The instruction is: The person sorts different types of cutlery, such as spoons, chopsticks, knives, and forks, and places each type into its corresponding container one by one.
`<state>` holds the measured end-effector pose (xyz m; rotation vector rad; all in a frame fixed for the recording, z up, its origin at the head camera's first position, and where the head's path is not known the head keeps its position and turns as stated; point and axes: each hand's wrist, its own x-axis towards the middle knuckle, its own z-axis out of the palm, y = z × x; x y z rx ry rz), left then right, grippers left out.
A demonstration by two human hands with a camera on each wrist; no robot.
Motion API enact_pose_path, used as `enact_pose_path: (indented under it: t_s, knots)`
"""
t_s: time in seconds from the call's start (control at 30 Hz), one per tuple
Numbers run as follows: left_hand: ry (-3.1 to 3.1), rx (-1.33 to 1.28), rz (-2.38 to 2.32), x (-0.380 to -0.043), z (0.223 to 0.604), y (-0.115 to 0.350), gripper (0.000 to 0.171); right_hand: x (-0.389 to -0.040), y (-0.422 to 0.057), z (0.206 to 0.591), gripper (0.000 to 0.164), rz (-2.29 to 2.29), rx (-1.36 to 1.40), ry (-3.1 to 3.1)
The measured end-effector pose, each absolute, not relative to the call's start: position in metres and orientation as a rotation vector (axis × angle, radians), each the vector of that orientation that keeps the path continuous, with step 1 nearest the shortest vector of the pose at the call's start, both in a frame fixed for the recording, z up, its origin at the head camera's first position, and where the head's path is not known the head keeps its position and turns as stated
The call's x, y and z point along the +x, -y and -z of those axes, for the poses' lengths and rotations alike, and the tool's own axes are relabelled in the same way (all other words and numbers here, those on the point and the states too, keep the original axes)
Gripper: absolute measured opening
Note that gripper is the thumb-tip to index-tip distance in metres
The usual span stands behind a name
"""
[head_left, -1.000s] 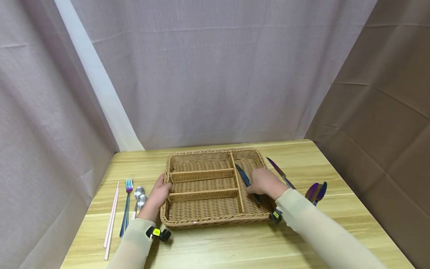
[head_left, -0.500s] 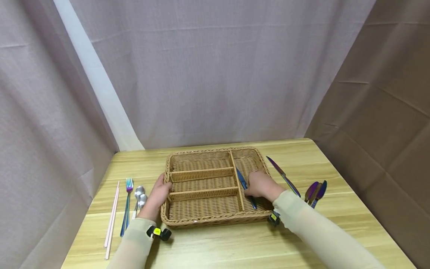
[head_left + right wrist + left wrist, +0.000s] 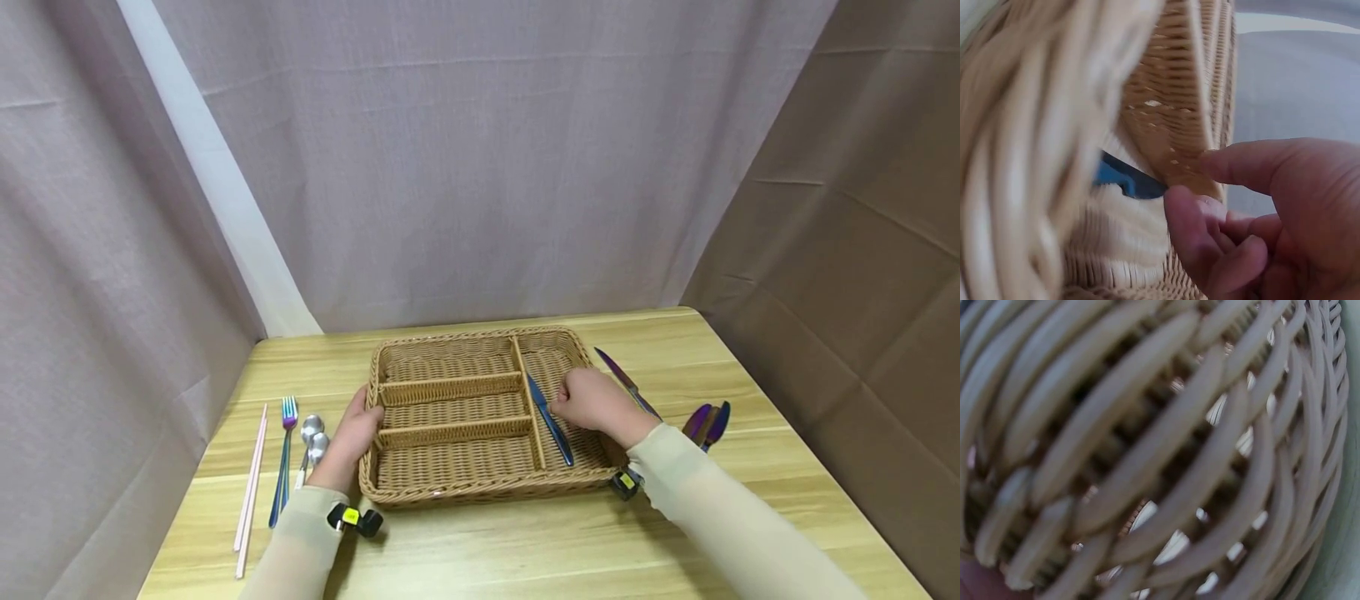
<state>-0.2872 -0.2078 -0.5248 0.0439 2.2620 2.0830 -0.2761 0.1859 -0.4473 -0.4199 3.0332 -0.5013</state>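
Note:
My left hand point(image 3: 356, 439) grips the left rim of a wicker cutlery basket point(image 3: 480, 492), thumb over the edge. The left wrist view is filled by the basket's woven wall point(image 3: 1147, 444). Inside the right compartment lies a blue table knife point(image 3: 550, 421), slanting along the long divider. Just right of it, above the compartment, is my right hand point(image 3: 596, 406), holding nothing. From the right wrist, thumb and forefinger stand apart with the other fingers loosely bent, and the knife point(image 3: 1138, 183) shows beyond the fingertips, partly behind the basket's rim.
A purple knife point(image 3: 626, 379) lies right of the basket, partly behind my right arm. Further right are several purplish utensils point(image 3: 707, 423), mostly hidden by the sleeve. On the left lie pink chopsticks point(image 3: 250, 492), iridescent forks point(image 3: 285, 442) and silver spoons point(image 3: 315, 437).
My right hand set the blue knife down against the divider, let go of it, and drew slightly up and right. The left hand stayed on the basket's rim.

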Motion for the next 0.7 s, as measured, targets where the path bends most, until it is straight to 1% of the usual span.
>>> enact_pose_path:
  t_s: [0.07,0.23,0.33,0.53,0.7]
  knots:
    - [-2.266,0.039,-2.087,-0.287,0.525,0.207,0.065,-0.276,-0.192,0.442,0.045,0.515,-0.438,-3.070]
    - [-2.264,0.031,-2.091,-0.287,0.524,0.207,0.065,-0.275,-0.212,0.428,0.029,0.568,-0.423,-3.146]
    - [-2.260,0.033,-2.090,-0.287,0.524,0.207,0.065,-0.277,-0.228,0.421,0.021,0.577,-0.356,-3.173]
    - [-2.248,0.027,-2.098,-0.288,0.526,0.207,0.062,-0.284,-0.264,0.419,0.024,0.573,-0.210,-3.152]
    - [-2.267,0.036,-2.076,-0.288,0.526,0.209,0.062,-0.284,-0.283,0.424,0.025,0.564,-0.158,-3.117]
